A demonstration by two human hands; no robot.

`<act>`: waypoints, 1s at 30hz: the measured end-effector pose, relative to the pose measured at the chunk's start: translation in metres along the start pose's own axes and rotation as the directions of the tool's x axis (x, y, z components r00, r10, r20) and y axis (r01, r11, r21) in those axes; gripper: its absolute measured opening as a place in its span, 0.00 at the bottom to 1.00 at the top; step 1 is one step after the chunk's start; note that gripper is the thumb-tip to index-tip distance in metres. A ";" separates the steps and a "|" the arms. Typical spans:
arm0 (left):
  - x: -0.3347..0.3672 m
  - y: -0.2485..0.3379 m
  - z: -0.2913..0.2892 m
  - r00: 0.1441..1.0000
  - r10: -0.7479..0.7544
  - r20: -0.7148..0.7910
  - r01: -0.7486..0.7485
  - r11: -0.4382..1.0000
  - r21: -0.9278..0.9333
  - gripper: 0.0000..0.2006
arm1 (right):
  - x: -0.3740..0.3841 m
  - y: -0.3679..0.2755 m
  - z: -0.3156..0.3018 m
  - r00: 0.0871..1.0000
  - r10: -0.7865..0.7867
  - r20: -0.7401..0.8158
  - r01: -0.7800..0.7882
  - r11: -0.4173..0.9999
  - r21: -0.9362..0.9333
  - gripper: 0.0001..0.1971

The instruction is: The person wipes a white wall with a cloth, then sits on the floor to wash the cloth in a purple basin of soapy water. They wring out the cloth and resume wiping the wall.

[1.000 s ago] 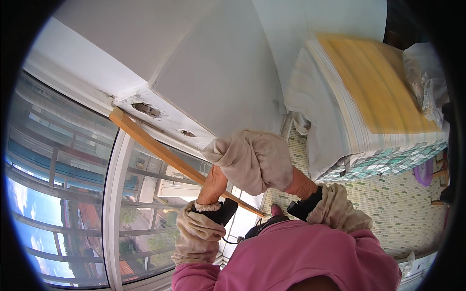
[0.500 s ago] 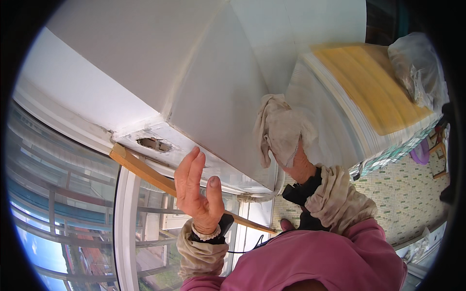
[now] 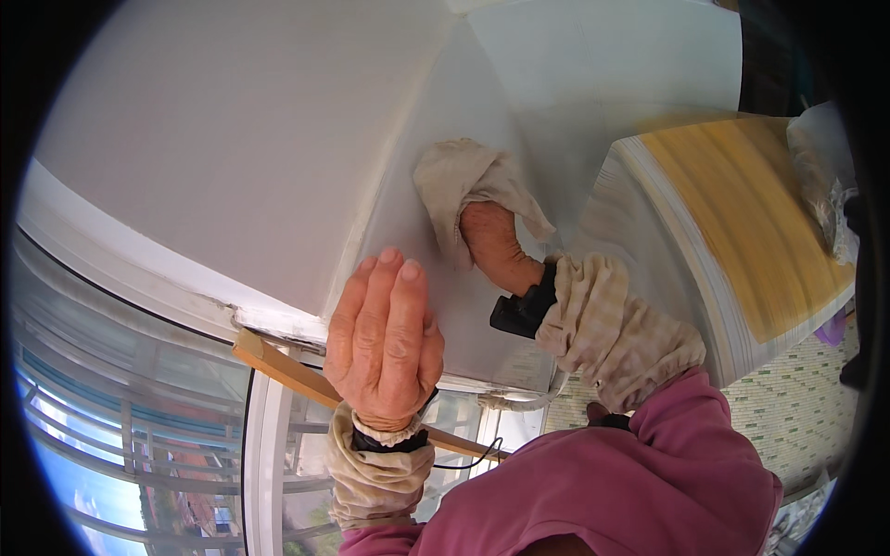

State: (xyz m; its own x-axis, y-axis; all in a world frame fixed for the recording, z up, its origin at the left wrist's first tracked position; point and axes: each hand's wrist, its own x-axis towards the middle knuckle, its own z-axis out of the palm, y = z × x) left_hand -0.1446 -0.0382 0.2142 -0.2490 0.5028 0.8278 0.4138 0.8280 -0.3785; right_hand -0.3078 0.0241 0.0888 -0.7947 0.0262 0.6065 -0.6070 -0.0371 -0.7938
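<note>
Over the fingers of my right hand (image 3: 496, 246) lies a crumpled beige cloth (image 3: 462, 171), pressed against the pale wall face (image 3: 484, 102) near the inner corner. The cloth hides those fingertips. My left hand (image 3: 385, 338) is raised at the wall's lower outer corner, back of the hand showing, fingers stretched out and close together. Nothing shows in it. Whether its fingertips touch the wall I cannot tell. Stained beige oversleeves cover both of my forearms.
A wooden bar (image 3: 287, 369) runs along the window frame (image 3: 265, 454), behind my left wrist. To the right stands a white stack with a yellow panel (image 3: 742, 213) on top, beside a clear plastic bag (image 3: 820, 167). Tiled floor (image 3: 788, 408) lies below.
My right hand has moved left and up along the wall with the cloth. The left hand has turned its back to view, fingers drawn together, now covering the holed area. The view has shifted.
</note>
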 end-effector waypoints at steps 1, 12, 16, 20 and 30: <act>0.000 0.000 0.001 1.000 0.005 0.010 -0.005 1.000 -0.007 0.19 | 0.012 -0.003 0.001 0.996 -0.065 -0.058 0.051 0.977 -0.209 0.14; -0.008 0.004 -0.012 0.974 -0.026 0.224 0.036 0.998 -0.042 0.15 | 0.066 0.007 -0.049 0.905 -0.367 0.217 0.418 0.663 -0.621 0.11; -0.012 0.000 -0.003 0.989 -0.005 0.150 0.009 1.000 -0.020 0.15 | 0.074 0.022 -0.049 0.951 -0.231 0.207 0.292 0.891 -0.347 0.12; -0.019 0.000 0.003 0.999 0.006 0.045 -0.005 1.000 -0.030 0.18 | 0.079 0.020 -0.054 0.975 -0.005 0.221 -0.026 0.990 0.137 0.14; -0.024 0.004 -0.004 0.998 0.000 0.066 -0.003 0.998 0.058 0.21 | 0.086 -0.018 -0.067 0.904 0.036 0.425 0.076 0.967 -0.244 0.15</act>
State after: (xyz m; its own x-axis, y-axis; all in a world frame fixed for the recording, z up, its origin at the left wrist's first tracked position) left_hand -0.1339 -0.0481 0.1947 -0.3066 0.5178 0.7987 0.3632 0.8392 -0.4047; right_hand -0.3658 0.0936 0.1520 -0.7399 -0.4026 0.5389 -0.6476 0.2095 -0.7326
